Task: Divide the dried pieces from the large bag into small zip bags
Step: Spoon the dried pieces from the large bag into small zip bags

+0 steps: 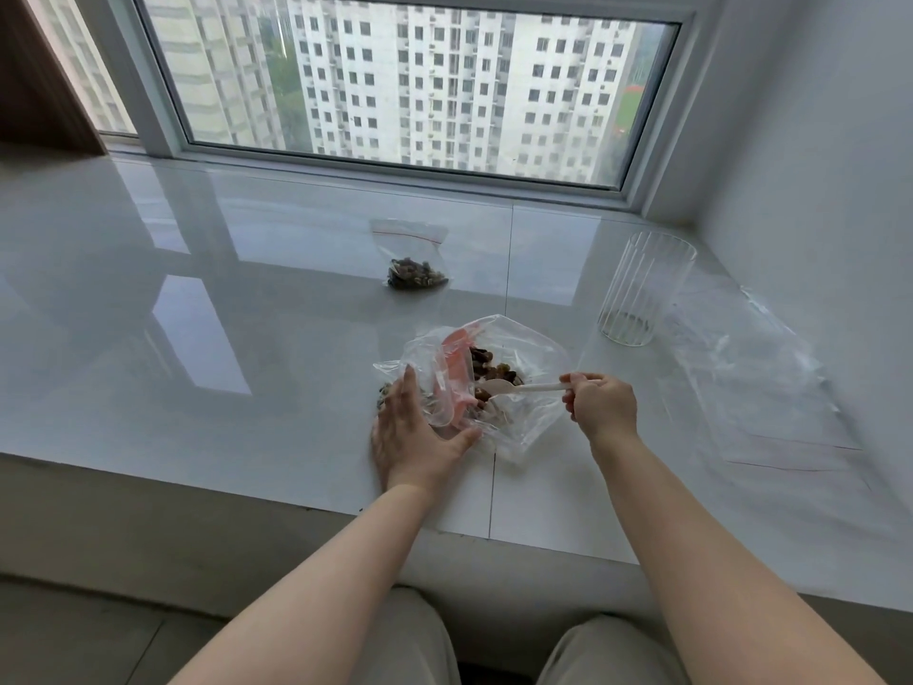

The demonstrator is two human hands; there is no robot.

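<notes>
My L hand (420,437) lies flat, fingers straight, pressing the big bag (518,388) on the sill (247,338). R hand (600,400) pinches spoon (518,387), bowl among dried pieces (486,368) inside bag. Filled zip bag (415,269) lies behind; glass (642,289) at right.

White spoon (514,387), ribbed clear glass (642,289)

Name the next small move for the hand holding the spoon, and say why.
Probably dip the white spoon under the dried pieces: the right hand pinches its handle, its bowl already lies inside the large bag, and the left hand steadies the plastic.
</notes>
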